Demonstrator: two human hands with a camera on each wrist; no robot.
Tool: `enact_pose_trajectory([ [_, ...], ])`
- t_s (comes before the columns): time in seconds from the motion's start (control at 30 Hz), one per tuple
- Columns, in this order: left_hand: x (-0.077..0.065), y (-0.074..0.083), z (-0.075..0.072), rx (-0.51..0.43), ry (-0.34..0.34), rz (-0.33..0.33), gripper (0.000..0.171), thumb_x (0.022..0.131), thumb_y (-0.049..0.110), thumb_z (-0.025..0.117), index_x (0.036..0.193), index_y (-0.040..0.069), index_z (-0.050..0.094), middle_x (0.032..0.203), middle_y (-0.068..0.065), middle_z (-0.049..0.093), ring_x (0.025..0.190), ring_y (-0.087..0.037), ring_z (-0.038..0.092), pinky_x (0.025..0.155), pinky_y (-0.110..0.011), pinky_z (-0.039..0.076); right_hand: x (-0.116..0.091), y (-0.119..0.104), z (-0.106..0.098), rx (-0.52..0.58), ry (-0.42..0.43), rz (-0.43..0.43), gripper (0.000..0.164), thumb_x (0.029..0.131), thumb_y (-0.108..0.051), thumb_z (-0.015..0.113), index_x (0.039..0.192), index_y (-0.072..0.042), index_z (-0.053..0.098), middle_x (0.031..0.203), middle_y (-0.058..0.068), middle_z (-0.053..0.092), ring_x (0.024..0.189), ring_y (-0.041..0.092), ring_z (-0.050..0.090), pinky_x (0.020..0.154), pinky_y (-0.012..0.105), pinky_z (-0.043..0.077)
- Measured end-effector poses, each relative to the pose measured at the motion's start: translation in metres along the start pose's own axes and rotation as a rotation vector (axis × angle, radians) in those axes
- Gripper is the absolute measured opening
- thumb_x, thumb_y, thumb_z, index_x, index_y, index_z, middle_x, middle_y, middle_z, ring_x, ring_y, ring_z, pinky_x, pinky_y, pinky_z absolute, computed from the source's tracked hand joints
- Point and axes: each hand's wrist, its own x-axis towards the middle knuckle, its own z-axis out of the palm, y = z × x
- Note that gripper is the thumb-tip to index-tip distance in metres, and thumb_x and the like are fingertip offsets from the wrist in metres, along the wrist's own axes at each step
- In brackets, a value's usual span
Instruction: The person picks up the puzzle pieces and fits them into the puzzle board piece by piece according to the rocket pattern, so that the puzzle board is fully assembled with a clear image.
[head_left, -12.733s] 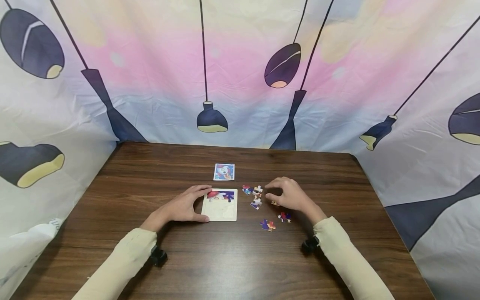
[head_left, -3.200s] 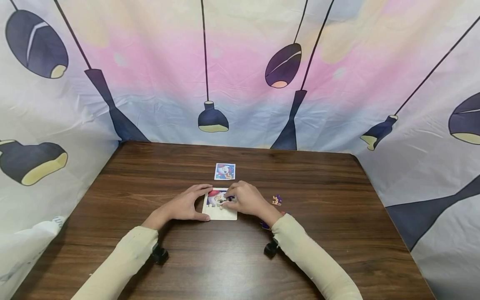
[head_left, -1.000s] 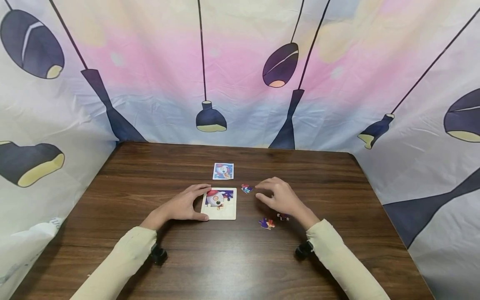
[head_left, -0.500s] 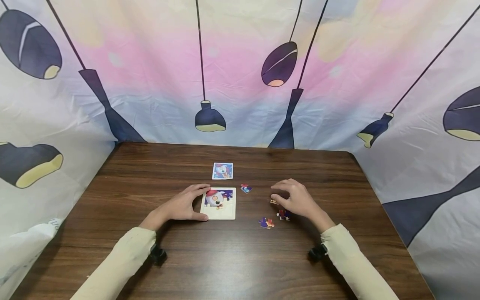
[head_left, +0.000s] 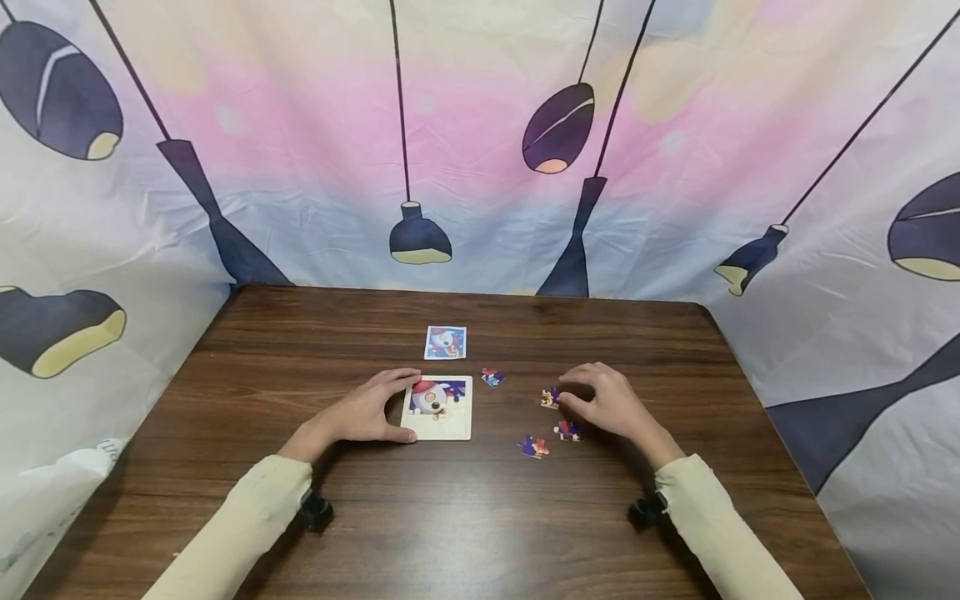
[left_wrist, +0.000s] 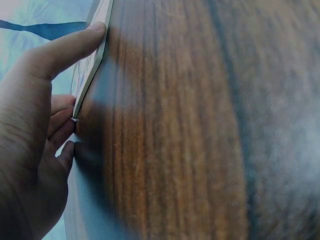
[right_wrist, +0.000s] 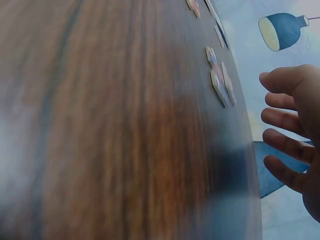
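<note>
My left hand (head_left: 365, 408) holds a cream puzzle tray (head_left: 450, 427) by its left side, thumb at the near corner and fingers at the far one. In the left wrist view the thumb (left_wrist: 75, 47) lies on the tray's edge (left_wrist: 92, 70). Joined pieces in the tray show a white cartoon face and red hat; its lower part is bare. My right hand (head_left: 611, 406) hovers with loosely bent, parted fingers, nothing between them. Its fingertips are right beside a purple-and-yellow puzzle piece (head_left: 550, 397). Just nearer lies a purple-red piece (head_left: 567, 431).
Another purple-and-orange piece (head_left: 533, 447) lies nearer the front of the brown wooden table (head_left: 360, 533). A red-and-blue piece (head_left: 492, 377) sits right of the tray. Behind it is a small picture card (head_left: 446, 342). A lamp-printed cloth (head_left: 315, 167) surrounds the table.
More face pieces sit in the tray than in the oldest frame. My right hand has left the tray, drawn rightward and uncovered the purple-and-yellow piece. My left hand has stayed put.
</note>
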Motion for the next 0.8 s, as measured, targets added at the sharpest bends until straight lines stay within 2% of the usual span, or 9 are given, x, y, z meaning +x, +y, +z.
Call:
enact_pose_trajectory([
  [0.37, -0.001, -0.001, -0.001, -0.01, 0.004, -0.004, 0.106, 0.073, 0.062, 0.084, 0.156, 0.011, 0.043, 0.161, -0.01, 0.038, 0.148, -0.036, 0.034, 0.114, -0.061, 0.034, -0.022, 0.001, -0.009, 0.0, -0.054, -0.004, 0.028, 0.093, -0.031, 0.076, 0.115, -0.013, 0.078, 0.115, 0.003, 0.074, 0.11, 0.026, 0.067, 0.093, 0.051, 0.054],
  [0.63, -0.001, 0.0, -0.002, -0.004, 0.004, -0.001, 0.106, 0.074, 0.064, 0.083, 0.156, 0.011, 0.043, 0.16, -0.011, 0.038, 0.147, -0.037, 0.034, 0.113, -0.062, 0.034, -0.039, -0.002, -0.009, -0.014, -0.116, -0.018, 0.03, 0.09, -0.033, 0.079, 0.114, -0.015, 0.079, 0.115, 0.0, 0.073, 0.109, 0.023, 0.066, 0.091, 0.05, 0.055],
  [0.8, -0.001, 0.0, -0.002, -0.003, -0.002, 0.005, 0.107, 0.074, 0.064, 0.083, 0.156, 0.01, 0.043, 0.16, -0.012, 0.038, 0.147, -0.038, 0.034, 0.113, -0.062, 0.034, -0.044, -0.002, -0.008, -0.028, -0.153, 0.006, 0.033, 0.089, -0.037, 0.08, 0.113, -0.016, 0.079, 0.114, -0.001, 0.072, 0.107, 0.022, 0.066, 0.091, 0.049, 0.055],
])
